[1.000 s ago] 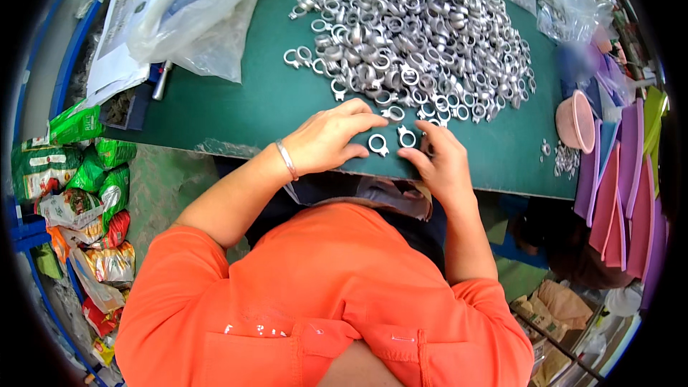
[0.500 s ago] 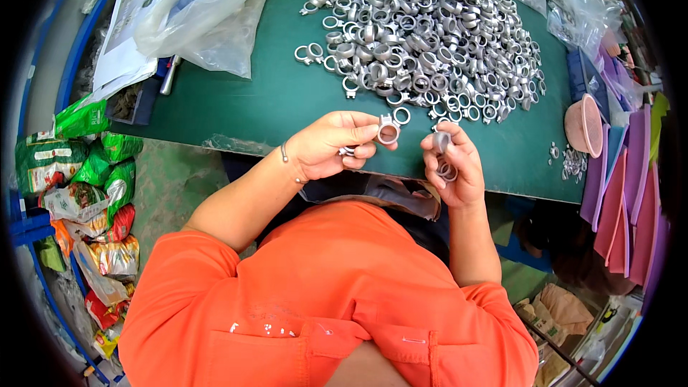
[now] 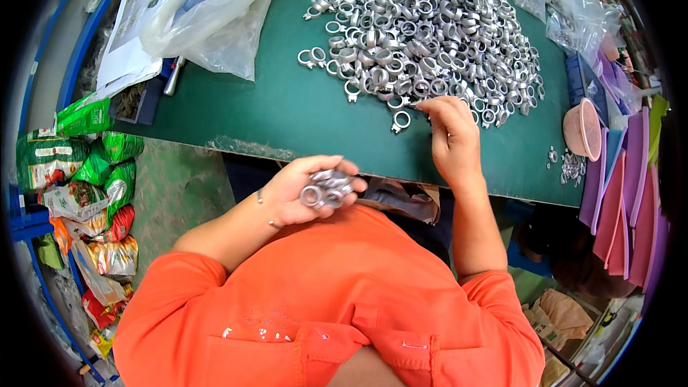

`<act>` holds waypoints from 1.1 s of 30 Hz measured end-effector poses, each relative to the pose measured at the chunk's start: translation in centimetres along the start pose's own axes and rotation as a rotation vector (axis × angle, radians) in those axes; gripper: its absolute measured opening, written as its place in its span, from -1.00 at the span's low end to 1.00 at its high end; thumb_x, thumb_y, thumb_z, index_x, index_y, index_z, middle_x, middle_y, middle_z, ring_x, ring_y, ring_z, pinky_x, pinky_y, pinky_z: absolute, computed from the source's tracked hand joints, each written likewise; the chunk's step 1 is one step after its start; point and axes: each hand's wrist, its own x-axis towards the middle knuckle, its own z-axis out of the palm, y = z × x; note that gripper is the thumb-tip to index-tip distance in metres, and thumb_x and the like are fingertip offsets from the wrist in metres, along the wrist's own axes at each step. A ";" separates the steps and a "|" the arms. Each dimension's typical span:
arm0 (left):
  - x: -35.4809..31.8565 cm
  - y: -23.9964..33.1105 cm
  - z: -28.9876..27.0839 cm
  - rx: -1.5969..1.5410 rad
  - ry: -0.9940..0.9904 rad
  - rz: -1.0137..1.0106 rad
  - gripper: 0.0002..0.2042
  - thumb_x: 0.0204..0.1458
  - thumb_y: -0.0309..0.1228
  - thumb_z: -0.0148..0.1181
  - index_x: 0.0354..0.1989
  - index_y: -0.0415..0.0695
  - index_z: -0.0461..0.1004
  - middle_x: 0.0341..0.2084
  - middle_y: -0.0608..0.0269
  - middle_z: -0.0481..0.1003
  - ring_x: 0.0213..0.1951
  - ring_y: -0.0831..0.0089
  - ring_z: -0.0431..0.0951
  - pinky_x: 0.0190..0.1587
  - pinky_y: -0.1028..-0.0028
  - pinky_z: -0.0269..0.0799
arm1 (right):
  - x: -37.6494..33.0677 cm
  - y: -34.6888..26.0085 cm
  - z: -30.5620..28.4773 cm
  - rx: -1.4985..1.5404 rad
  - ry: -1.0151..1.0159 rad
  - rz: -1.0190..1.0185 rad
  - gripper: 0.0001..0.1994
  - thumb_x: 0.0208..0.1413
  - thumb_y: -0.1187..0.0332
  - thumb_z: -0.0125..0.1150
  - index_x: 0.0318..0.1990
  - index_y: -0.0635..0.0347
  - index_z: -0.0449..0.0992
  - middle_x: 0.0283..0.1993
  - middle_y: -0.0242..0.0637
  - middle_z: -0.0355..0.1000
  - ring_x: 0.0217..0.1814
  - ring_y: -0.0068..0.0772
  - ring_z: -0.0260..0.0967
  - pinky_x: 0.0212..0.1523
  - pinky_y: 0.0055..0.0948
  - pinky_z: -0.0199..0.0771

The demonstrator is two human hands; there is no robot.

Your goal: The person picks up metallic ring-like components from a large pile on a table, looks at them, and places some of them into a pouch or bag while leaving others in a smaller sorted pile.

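My left hand (image 3: 304,188) is held palm up close to my body, just off the table's near edge. Its fingers curl around a small cluster of grey metal rings (image 3: 331,185) with little lugs. My right hand (image 3: 455,136) reaches over the table, fingers bent and tips together at the near edge of a large pile of the same rings (image 3: 423,36). The hand itself hides whatever is between those fingertips. One loose ring (image 3: 401,121) lies left of this hand, on the green tabletop (image 3: 215,111).
Clear plastic bags (image 3: 222,21) and papers (image 3: 132,29) lie at the table's left. At the right are a pink bowl (image 3: 582,126), small metal parts (image 3: 572,166), a blue bin (image 3: 584,86) and upright purple and pink panels (image 3: 623,186). Bagged goods (image 3: 93,201) fill the left shelf.
My left hand has drawn down toward my body and turned palm up with several rings in it. My right hand has moved up to the pile; the rings it held no longer show there.
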 end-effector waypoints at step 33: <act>7.1 2.3 5.0 1.599 0.141 1.031 -0.91 -0.08 -0.55 0.28 -0.41 -0.21 0.50 -0.24 0.19 0.42 -0.29 0.41 0.49 -0.26 0.52 0.44 | -5.1 2.1 -2.4 0.323 -0.043 0.365 -0.92 -0.07 0.57 0.26 -0.37 0.30 0.52 -0.26 -0.26 0.37 -0.28 -0.39 0.35 -0.31 -0.47 0.38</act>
